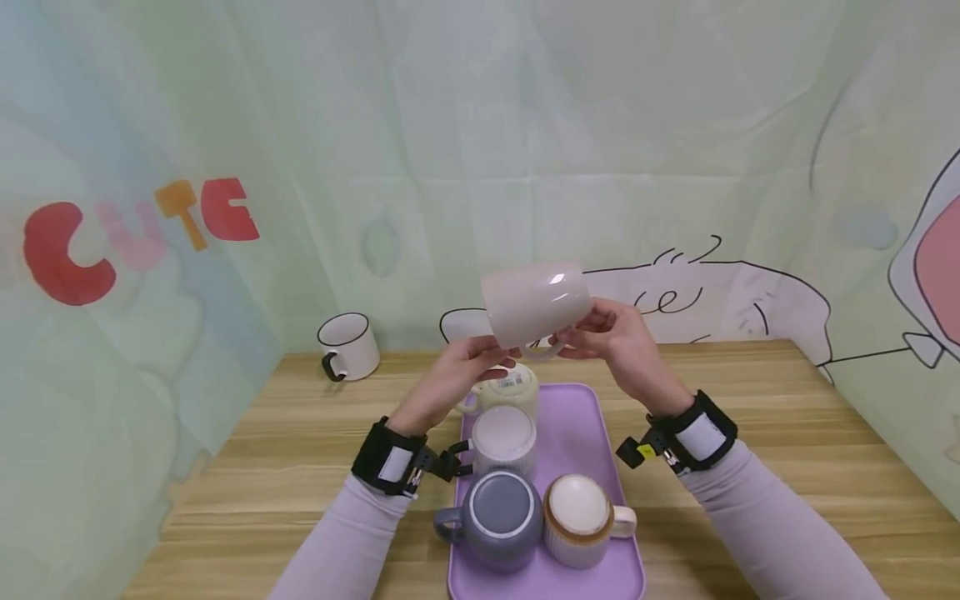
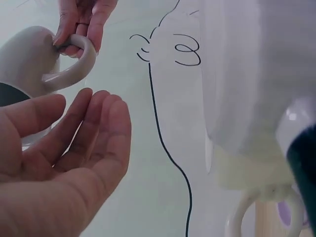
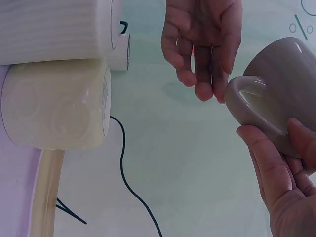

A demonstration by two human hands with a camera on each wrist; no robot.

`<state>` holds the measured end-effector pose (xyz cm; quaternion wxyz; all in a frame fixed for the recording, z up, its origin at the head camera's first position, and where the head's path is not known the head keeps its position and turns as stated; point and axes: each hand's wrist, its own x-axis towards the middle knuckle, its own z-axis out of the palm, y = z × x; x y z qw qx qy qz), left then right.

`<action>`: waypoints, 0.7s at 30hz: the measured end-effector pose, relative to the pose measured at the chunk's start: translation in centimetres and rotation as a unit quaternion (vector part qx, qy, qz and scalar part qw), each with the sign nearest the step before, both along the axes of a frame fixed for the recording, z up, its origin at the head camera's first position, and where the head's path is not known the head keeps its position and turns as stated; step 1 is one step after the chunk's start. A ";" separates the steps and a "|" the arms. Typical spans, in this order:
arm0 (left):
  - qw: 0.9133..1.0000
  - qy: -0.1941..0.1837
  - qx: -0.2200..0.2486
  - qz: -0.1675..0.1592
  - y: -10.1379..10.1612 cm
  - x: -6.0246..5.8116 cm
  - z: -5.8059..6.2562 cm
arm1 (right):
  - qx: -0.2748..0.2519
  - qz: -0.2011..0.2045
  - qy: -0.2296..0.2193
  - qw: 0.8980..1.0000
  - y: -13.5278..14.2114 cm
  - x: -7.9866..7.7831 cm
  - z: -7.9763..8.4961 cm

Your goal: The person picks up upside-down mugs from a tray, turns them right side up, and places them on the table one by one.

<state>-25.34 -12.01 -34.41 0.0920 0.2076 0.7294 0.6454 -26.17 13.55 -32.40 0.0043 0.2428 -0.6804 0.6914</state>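
Fingers of the left hand loosely extended beside the glossy white mug, contact unclear from here; mug tipped sideways, raised higher than the purple tray; right hand pinching its handle. Judged rigid, slippery, breakable ceramic: best held by handle and body.

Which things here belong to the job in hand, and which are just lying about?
Apparently in the job:
- raised mug, held in the right hand
- left hand, near it
- purple tray with four upturned mugs

Seemingly lying about:
- black-rimmed mug, upright off the tray, though possibly involved
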 end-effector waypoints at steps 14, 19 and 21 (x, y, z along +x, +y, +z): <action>0.997 -0.021 0.075 0.006 0.8 0.2 -0.2 | -0.021 0.015 -0.012 1.000 -0.2 0.1 -0.4; 0.995 -0.001 0.097 0.028 1.0 0.3 0.3 | -0.032 0.015 -0.018 0.999 -0.9 0.1 -0.5; 0.994 0.000 0.107 0.034 1.2 0.3 0.5 | -0.033 0.012 -0.017 0.999 -1.1 0.1 -0.5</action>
